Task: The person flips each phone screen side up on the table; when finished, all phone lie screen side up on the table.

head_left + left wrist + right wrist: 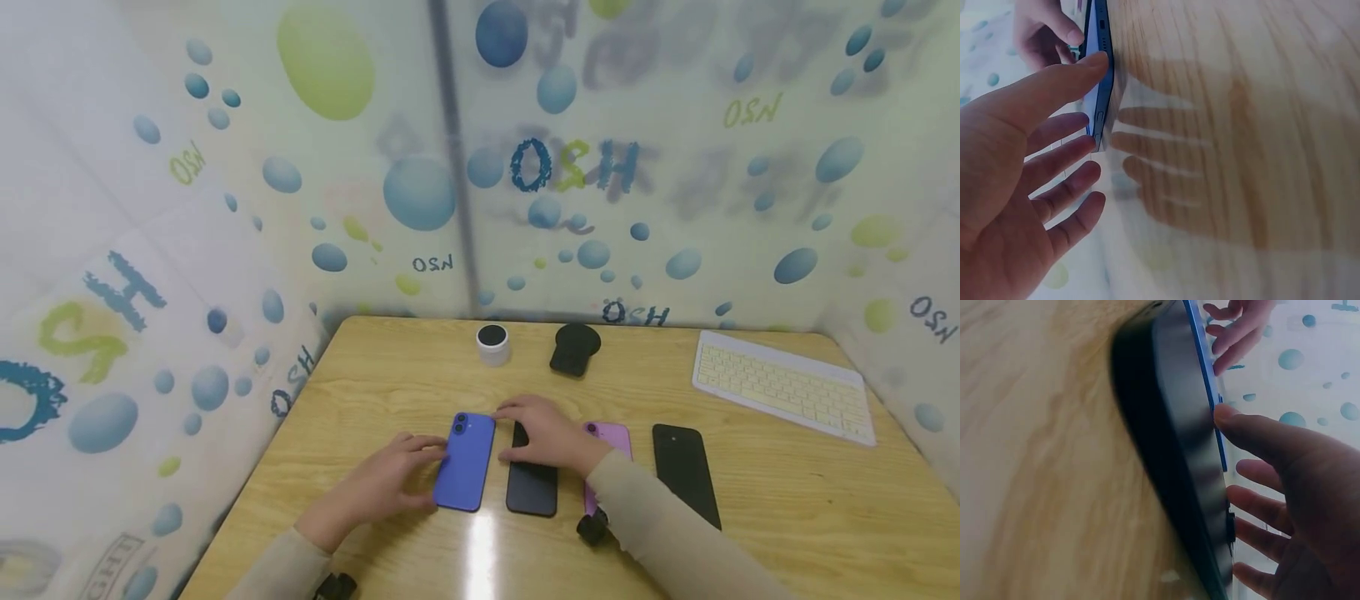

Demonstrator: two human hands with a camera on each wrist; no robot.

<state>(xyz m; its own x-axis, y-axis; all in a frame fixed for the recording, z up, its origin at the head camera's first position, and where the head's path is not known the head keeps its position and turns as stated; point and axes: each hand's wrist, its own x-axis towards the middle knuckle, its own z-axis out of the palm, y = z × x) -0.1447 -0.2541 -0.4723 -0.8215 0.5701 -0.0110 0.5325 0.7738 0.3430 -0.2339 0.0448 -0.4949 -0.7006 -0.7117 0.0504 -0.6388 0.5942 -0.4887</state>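
Observation:
A blue phone [465,462] lies camera side up on the wooden table. At its left side is my left hand [378,482], the thumb by the lower corner and the forefinger by the long edge; in the left wrist view its fingers are spread and relaxed. My right hand [543,435] reaches over a dark phone [532,492], covering its upper part. Its forefinger tip is at the blue phone's top right corner, its thumb above the dark phone's left edge. The right wrist view shows these fingers extended, with the dark phone [1185,444] nearest the camera.
A purple phone [617,437], partly under the right forearm, and a black phone [684,471] lie to the right. Toward the back stand a white cylinder with a black top [492,346] and a black object [575,348]. A white keyboard [780,385] lies back right. Printed curtains surround the table.

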